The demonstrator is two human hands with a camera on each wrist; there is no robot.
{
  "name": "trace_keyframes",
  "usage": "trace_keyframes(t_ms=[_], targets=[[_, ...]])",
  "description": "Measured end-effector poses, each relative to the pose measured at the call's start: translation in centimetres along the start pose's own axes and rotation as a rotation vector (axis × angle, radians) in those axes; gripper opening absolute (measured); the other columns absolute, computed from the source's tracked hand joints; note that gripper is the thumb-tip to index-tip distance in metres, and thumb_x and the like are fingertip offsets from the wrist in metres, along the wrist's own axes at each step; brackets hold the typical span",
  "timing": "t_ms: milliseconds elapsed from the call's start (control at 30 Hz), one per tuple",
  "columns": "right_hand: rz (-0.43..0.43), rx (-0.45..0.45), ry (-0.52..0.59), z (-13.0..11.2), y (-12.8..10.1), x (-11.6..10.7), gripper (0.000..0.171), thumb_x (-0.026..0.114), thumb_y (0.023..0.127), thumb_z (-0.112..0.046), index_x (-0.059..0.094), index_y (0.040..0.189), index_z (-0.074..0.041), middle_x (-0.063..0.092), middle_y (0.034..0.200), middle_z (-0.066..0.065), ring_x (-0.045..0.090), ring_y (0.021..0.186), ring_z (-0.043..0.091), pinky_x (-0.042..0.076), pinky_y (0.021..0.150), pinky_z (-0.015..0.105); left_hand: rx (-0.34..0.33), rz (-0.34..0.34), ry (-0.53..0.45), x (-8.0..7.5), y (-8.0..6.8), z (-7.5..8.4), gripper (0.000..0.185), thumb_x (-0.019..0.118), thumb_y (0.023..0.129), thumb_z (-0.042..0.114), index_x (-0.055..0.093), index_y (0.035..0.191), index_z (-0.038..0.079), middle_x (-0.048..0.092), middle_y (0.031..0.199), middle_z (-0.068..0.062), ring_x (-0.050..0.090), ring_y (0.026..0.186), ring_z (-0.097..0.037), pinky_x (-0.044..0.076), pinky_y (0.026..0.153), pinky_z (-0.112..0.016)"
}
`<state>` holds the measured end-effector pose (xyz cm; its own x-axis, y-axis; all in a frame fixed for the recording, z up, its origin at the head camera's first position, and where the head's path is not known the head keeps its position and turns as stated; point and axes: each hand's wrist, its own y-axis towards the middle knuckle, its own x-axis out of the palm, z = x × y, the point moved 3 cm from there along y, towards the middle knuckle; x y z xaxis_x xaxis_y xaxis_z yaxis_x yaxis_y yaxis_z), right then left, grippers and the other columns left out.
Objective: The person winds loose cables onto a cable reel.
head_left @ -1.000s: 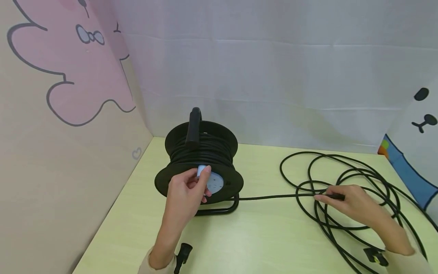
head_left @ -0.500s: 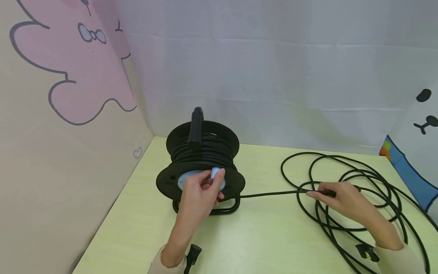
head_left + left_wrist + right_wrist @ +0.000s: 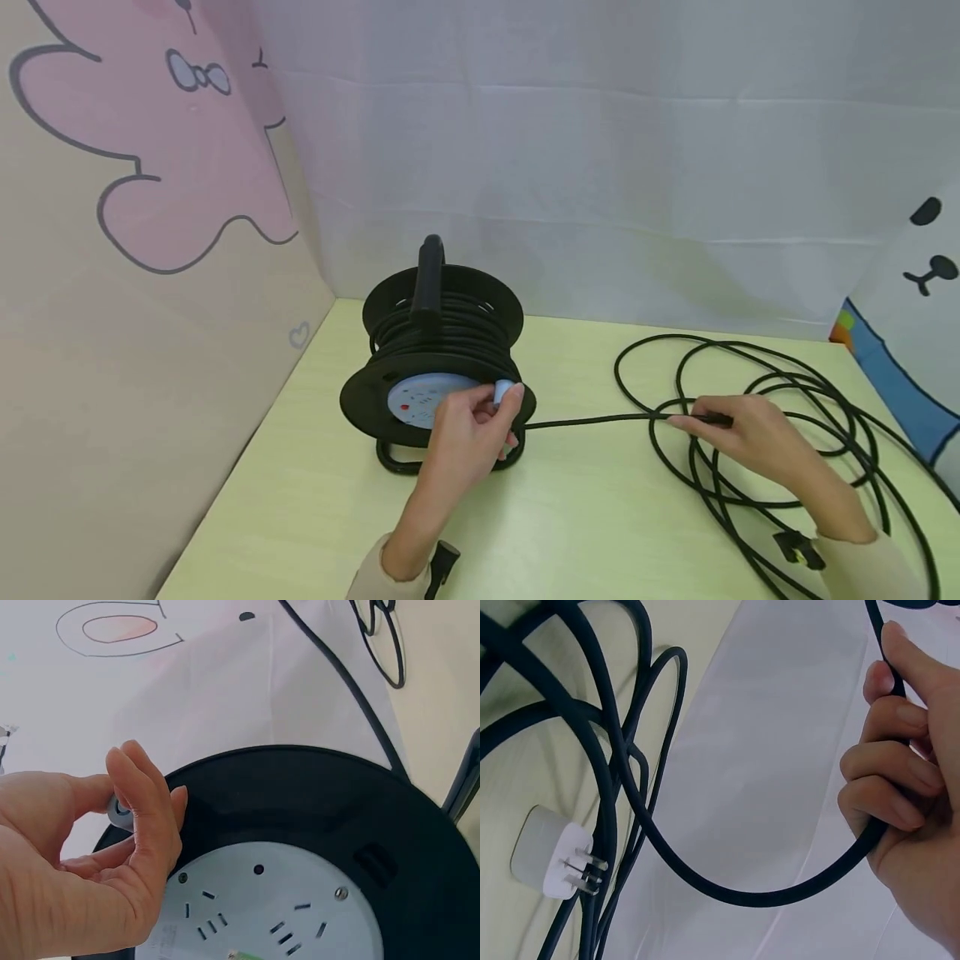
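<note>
On the blue-grey socket disc (image 3: 255, 889) there is some pale print, at 7 o'clock in the left wrist view, but it is too small to read. The black cable reel (image 3: 438, 364) stands at 10 o'clock of the counter (image 3: 600, 517), its handle (image 3: 428, 287) rising in front of the wound part. At 3 o'clock on its front flange, the left hand (image 3: 468, 429) pinches the light blue knob (image 3: 503, 390) between thumb and curled fingers, and it covers part of the disc. The fingers of the right hand (image 3: 757, 429) are closed around the black cable (image 3: 754, 898), whose loose loops lie at 3 o'clock of the counter and are cut off around 4 o'clock in the head view. A pale plug (image 3: 551, 859) with metal pins is at 8 o'clock in the right wrist view. A pink cartoon figure (image 3: 172, 158) covers the wall at 10 o'clock. Beside each sleeve, a small dark object is hard to make out.
</note>
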<state>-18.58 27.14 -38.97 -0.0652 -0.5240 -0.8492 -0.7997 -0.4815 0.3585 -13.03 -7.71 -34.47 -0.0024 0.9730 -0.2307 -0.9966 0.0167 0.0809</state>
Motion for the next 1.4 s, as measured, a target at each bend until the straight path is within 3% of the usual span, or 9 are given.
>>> trace_keyframes(t_ms=[200, 433, 700, 867, 1067, 1400], targets=[[0.019, -0.014, -0.029, 0.1, 0.4, -0.2, 0.038, 0.085, 0.085, -0.018, 0.052, 0.069, -0.03, 0.025, 0.059, -0.023, 0.023, 0.051, -0.006, 0.024, 0.049, 0.018, -0.001, -0.033, -0.018, 1.1, 0.1, -1.1, 0.033, 0.067, 0.101, 0.03, 0.069, 0.086, 0.001, 0.065, 0.063, -0.004, 0.064, 0.051, -0.014, 0.056, 0.049, -0.028], [0.024, -0.022, 0.011, 0.5, 0.4, -0.2, 0.04, 0.084, 0.086, -0.017, 0.05, 0.069, -0.03, 0.025, 0.06, -0.023, 0.023, 0.051, -0.006, 0.025, 0.048, 0.017, -0.008, -0.048, 0.029, 2.3, 0.1, -3.0, 0.033, 0.066, 0.102, 0.024, 0.066, 0.077, 0.004, 0.062, 0.058, -0.002, 0.062, 0.048, -0.011, 0.053, 0.046, -0.026], [0.043, -0.042, 0.045, 0.1, 0.8, -0.3, 0.033, 0.081, 0.088, -0.011, 0.057, 0.075, -0.029, 0.028, 0.061, -0.024, 0.026, 0.051, -0.006, 0.028, 0.047, 0.017, -0.024, -0.055, 0.103, 2.5, -0.1, -6.0, 0.033, 0.066, 0.101, 0.021, 0.066, 0.073, 0.003, 0.064, 0.056, -0.003, 0.067, 0.049, -0.025, 0.05, 0.044, -0.024], [0.011, -0.034, 0.075, 0.0, 0.8, -0.2, 0.028, 0.078, 0.092, -0.011, 0.06, 0.079, -0.028, 0.029, 0.061, -0.023, 0.026, 0.051, -0.006, 0.029, 0.048, 0.019, -0.092, -0.06, 0.125, 1.8, -0.4, -8.5, 0.034, 0.066, 0.101, 0.022, 0.068, 0.074, 0.002, 0.065, 0.057, -0.003, 0.067, 0.051, -0.026, 0.051, 0.045, -0.025], [0.003, -0.003, 0.073, 0.3, 0.6, -0.1, 0.029, 0.077, 0.092, -0.011, 0.059, 0.078, -0.029, 0.027, 0.061, -0.023, 0.025, 0.051, -0.005, 0.028, 0.048, 0.018, -0.156, -0.058, 0.102, -0.3, -1.0, -11.1, 0.04, 0.064, 0.102, 0.023, 0.067, 0.074, -0.006, 0.064, 0.059, -0.005, 0.065, 0.051, -0.022, 0.055, 0.049, -0.027], [0.019, 0.014, 0.059, 0.7, -0.2, -0.2, 0.031, 0.078, 0.091, -0.012, 0.057, 0.078, -0.03, 0.027, 0.061, -0.022, 0.025, 0.051, -0.005, 0.027, 0.047, 0.018, -0.225, -0.014, 0.108, -3.1, -1.7, -12.6, 0.04, 0.064, 0.103, 0.021, 0.066, 0.073, -0.006, 0.065, 0.061, -0.005, 0.067, 0.054, -0.022, 0.06, 0.054, -0.036]])
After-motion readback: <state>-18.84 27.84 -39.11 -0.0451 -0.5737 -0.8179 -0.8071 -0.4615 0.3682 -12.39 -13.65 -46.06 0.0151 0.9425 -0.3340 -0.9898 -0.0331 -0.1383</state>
